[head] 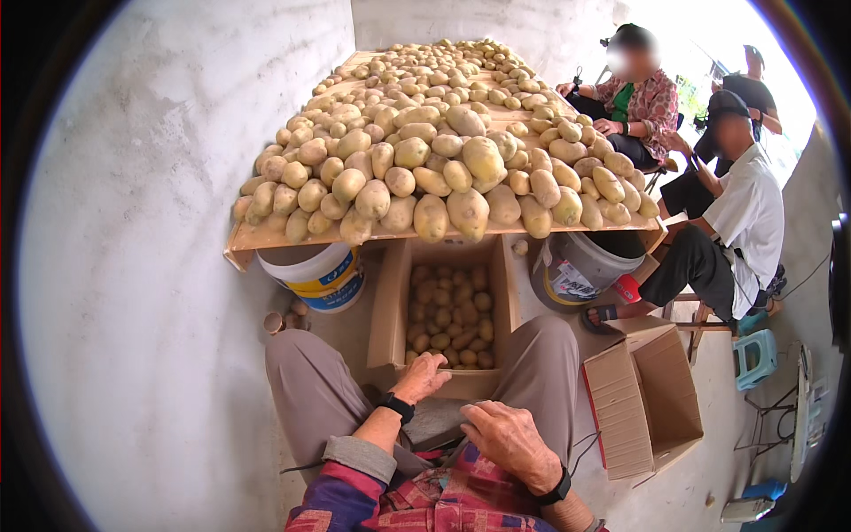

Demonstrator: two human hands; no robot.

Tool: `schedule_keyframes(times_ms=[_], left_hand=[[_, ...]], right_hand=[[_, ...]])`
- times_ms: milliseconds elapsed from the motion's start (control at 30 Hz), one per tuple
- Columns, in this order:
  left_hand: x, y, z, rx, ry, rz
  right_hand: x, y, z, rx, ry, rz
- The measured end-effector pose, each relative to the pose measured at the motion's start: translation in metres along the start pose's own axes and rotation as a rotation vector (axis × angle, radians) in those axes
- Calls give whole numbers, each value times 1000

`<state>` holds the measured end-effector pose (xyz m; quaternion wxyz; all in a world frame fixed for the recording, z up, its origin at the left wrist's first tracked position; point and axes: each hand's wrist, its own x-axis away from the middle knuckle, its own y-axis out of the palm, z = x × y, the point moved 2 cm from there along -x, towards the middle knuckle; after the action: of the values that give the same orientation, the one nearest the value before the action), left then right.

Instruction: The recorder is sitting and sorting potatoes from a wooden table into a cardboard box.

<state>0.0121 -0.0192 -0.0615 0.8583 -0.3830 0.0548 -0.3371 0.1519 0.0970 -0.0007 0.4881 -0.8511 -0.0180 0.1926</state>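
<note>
My left hand (pixel 421 379) is at the near rim of an open cardboard box (pixel 389 306), its fingers a little apart and nothing visible in them. Inside the box lie many small potatoes (pixel 453 312). My right hand (pixel 510 437) is over my lap by my right thigh, back up and fingers bent; its palm is hidden. Both wrists wear black bands. Beyond the box stands a wooden table (pixel 379 234), heaped with potatoes (pixel 412 151) right up to its front edge.
A white bucket (pixel 312 276) and a grey bucket (pixel 578 269) flank the box under the table edge. At right lies an empty cardboard box (pixel 641 399). Several people sit or stand along the right side, one in a white shirt (pixel 751 206). A plastered wall (pixel 153 233) rises at left.
</note>
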Motion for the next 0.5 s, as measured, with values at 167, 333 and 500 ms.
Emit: schedule_keyframes(times_ms=[167, 333, 500], left_hand=[[1, -8, 12, 12, 48, 7], [1, -12, 20, -16, -14, -17], [8, -14, 34, -77, -26, -24]], right_hand=[[3, -1, 3, 0, 58, -54], [6, 2, 4, -3, 75, -120], [6, 4, 3, -44, 49, -76]])
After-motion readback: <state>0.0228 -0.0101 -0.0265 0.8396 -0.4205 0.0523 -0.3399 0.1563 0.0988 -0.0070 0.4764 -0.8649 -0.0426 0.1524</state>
